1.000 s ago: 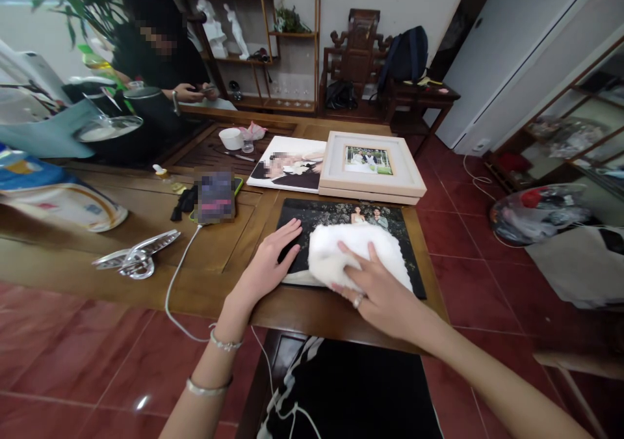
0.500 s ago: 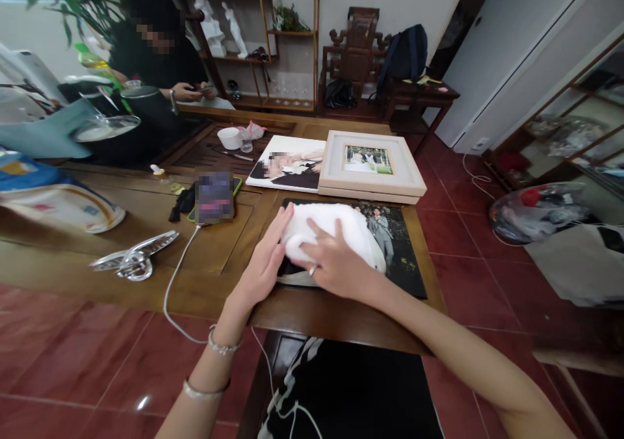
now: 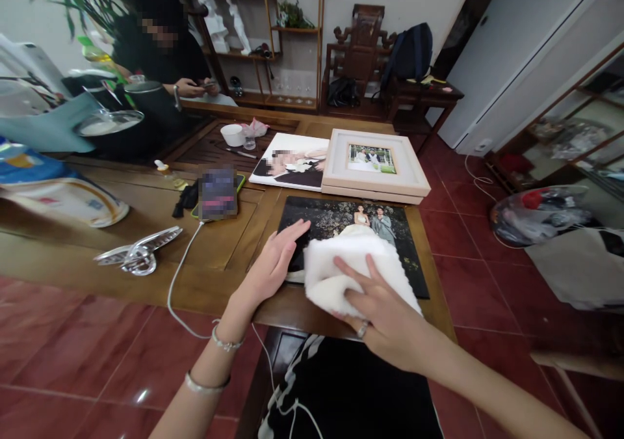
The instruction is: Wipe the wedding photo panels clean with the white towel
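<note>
A dark photo panel [image 3: 331, 214] with a couple in wedding clothes lies flat near the table's front edge. My right hand [image 3: 383, 309] presses a folded white fluffy cloth [image 3: 358, 263] onto its lower right part; a bit of cloth is bunched between thumb and fingers. The cloth hides much of the panel's lower half. At the panel's left side rests my left hand [image 3: 273, 260], fingers stretched out and holding nothing, its fingertips over the panel.
Framed pictures [image 3: 414, 166] and a white-edged photo print [image 3: 287, 177] lie behind the panel. Leftward are a phone [image 3: 219, 192] on a white cable [image 3: 178, 273], a clear plastic clip-like object [image 3: 141, 252] and a blue-white package [image 3: 58, 188]. Across the table sits a person [image 3: 156, 49].
My right hand has slid the cloth right and toward me, uncovering the panel's upper left and the couple. My left hand stays by the left edge, its fingers now reaching farther right.
</note>
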The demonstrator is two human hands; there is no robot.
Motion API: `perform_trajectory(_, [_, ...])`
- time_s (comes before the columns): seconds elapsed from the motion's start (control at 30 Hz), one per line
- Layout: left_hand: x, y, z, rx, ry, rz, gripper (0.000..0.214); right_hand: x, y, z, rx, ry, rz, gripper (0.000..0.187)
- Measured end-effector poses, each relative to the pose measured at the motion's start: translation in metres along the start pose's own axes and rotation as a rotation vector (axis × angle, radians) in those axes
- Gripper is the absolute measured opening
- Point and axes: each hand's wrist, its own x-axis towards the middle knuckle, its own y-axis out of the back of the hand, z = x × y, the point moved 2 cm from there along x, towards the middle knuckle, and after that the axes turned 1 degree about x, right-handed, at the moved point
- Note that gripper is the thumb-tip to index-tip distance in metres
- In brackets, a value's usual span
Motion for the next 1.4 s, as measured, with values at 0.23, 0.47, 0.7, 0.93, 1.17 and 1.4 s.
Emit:
perform_trajectory(0.23, [0.002,-0.004,0.002,0.143,0.006,-0.023,0.04,-0.01,0.028,0.043,-0.057,-0.247,0.205,0.032])
perform_trajectory(0.47, [0.004,-0.008,-0.003,0.215,-0.046,0.003,0.031,0.061,0.048,0.046,-0.003,-0.235,0.269,0.036])
perform_trajectory(0.7, [0.005,-0.007,-0.004,0.193,-0.079,0.036,0.029,0.136,0.042,0.015,0.06,-0.122,0.189,0.034])
perform_trajectory(0.93, [0.006,-0.006,-0.003,0.193,-0.07,0.046,0.027,0.15,0.034,0.013,0.013,-0.056,0.154,0.033])
perform_trajectory(1.17, [0.004,-0.007,-0.006,0.145,-0.046,0.038,0.029,0.107,0.042,0.052,0.053,-0.075,0.243,0.037])
perform_trajectory(1.4, [0.004,-0.007,-0.006,0.145,-0.039,0.029,0.029,0.047,0.057,0.091,0.069,-0.298,0.343,0.048])
